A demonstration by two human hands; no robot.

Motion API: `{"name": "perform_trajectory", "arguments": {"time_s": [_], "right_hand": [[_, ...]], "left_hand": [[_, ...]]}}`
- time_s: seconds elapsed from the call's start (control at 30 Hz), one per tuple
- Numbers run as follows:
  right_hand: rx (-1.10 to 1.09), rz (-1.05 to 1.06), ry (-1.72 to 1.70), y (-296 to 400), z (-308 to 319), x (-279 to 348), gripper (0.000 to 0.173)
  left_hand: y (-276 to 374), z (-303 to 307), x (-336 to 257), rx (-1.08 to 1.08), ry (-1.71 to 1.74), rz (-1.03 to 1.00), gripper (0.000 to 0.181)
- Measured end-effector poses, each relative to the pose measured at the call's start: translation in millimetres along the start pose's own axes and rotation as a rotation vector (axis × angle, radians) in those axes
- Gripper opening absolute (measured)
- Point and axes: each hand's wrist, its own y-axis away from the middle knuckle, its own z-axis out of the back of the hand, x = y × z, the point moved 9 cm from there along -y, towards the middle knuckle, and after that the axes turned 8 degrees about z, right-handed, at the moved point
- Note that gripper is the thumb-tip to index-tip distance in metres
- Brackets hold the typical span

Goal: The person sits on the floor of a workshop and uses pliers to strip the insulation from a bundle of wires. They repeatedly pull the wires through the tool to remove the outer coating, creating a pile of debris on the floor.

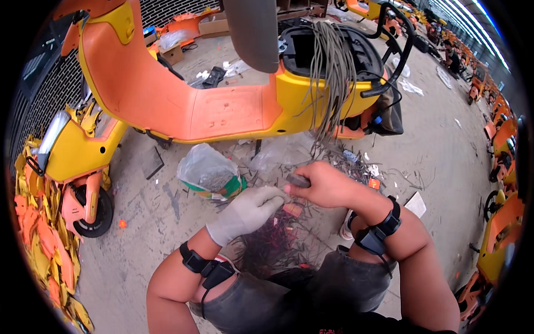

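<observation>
My left hand (249, 212), in a pale grey glove, is bent with its fingertips together close to my right hand. Whether something thin is pinched there is too small to tell. My bare right hand (327, 183) grips a small dark grey tool or handle (298, 180), with its thumb near the left fingertips. Beyond the left hand stands an open plastic sack (210, 165) with small grey pieces inside. Dark and reddish strips of scrap (267, 240) lie heaped on the floor below both hands. A bundle of grey cables (331, 71) hangs over the rear of a scooter body.
The yellow and orange scooter (227, 108) stands across the front, its grey seat (252, 33) raised. Broken body panels (46, 246) are piled at left beside a front wheel (89, 211). Rows of scooters (500, 234) line the right, and a person (451, 57) is far off.
</observation>
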Motion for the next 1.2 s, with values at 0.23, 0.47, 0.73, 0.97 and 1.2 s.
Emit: {"name": "perform_trajectory", "arguments": {"time_s": [0.23,0.47,0.73,0.97,1.2], "right_hand": [[-0.030,-0.108,-0.091,-2.8,-3.8,-2.1,0.038],[-0.027,-0.057,-0.055,-9.7,-4.4,-0.3,0.040],[-0.020,-0.072,-0.067,-8.1,-3.0,-2.9,0.041],[-0.019,-0.053,0.005,-4.4,2.1,-4.0,0.040],[-0.049,-0.017,-0.036,-3.1,5.1,-9.9,0.038]], "left_hand": [[7.5,4.8,25.9,0.068,0.361,0.348,0.016],[10.3,3.2,29.4,0.055,0.458,0.329,0.017],[10.7,8.7,26.6,0.047,0.249,0.406,0.018],[5.2,-0.5,20.4,0.137,0.354,0.430,0.020],[5.5,4.9,23.9,-0.006,0.205,0.408,0.017]]}}
